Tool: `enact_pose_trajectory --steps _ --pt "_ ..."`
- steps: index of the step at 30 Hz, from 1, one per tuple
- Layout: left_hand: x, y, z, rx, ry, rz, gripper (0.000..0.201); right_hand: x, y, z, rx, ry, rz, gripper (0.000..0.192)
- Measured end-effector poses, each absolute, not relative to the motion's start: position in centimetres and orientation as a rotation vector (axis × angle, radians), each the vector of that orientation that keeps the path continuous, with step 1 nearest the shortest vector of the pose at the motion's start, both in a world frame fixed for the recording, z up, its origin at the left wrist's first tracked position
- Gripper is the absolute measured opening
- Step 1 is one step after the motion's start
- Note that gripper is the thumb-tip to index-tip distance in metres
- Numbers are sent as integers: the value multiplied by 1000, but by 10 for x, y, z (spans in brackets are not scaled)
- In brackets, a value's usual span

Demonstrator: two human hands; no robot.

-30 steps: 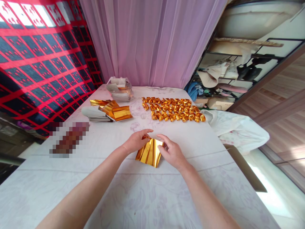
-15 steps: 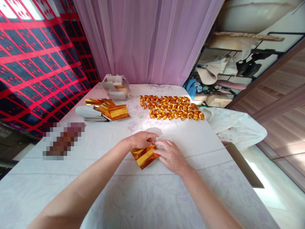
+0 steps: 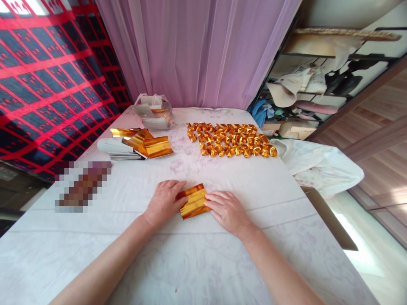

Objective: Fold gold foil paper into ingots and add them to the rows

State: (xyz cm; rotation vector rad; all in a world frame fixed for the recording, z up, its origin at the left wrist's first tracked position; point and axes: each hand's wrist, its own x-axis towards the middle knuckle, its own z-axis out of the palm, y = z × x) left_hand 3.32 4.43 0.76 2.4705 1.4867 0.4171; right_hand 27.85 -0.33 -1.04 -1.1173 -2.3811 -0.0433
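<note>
Gold foil paper (image 3: 193, 201), folded to a small strip, lies flat on the white tablecloth (image 3: 197, 262) between our hands. Left hand (image 3: 163, 201) and right hand (image 3: 226, 209) press its ends, fingers flat and close together. We judge it feather-light, slick, easily creased; best pinched at the edges.
</note>
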Motion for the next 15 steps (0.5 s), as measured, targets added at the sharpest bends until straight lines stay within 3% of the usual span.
enact_pose_trajectory --steps 6,15 --pt "20 36 4 2418 1574 447 31 271 -8 -8 -1102 -2377 -87 19" --pt "24 56 -1 2342 1518 560 31 267 -13 -7 -1143 -2402 -39 20"
